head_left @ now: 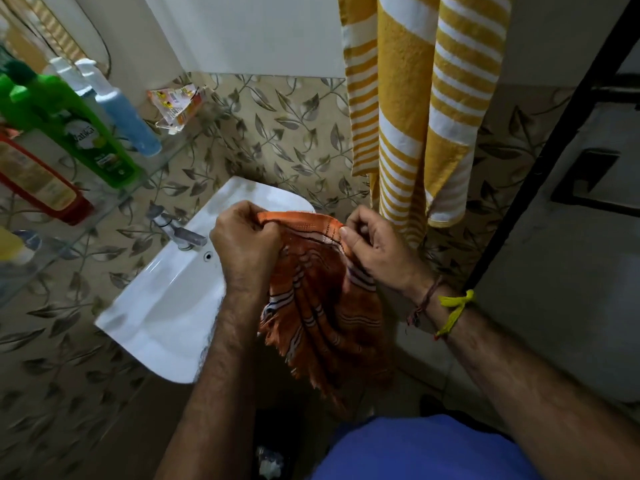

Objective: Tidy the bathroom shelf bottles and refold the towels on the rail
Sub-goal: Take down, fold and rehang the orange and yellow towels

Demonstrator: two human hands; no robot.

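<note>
I hold the orange woven towel with dark and white stripes and a fringed hem (322, 306) by its top edge, out in front of my chest. My left hand (244, 240) is closed in a fist around one end of that edge; my right hand (372, 249) pinches the other end between thumb and fingers. The hands are near each other, so the edge sags in a short arc and the cloth hangs bunched below them.

Step in hand: open the towel flat before folding. I should draw both hands apart until the top edge is taut and level, then let the cloth hang straight so the stripes run parallel. Match corner to corner; I cannot tell whether either hand is on a true corner, because the folds hide them.

The white ceramic basin (166, 299) lies under my left hand; keep the fringe clear of it. The yellow-and-white striped terry towel (412, 109) hangs beyond my right hand. The green plastic bottle (79, 133) and its neighbours stand up to the left.
</note>
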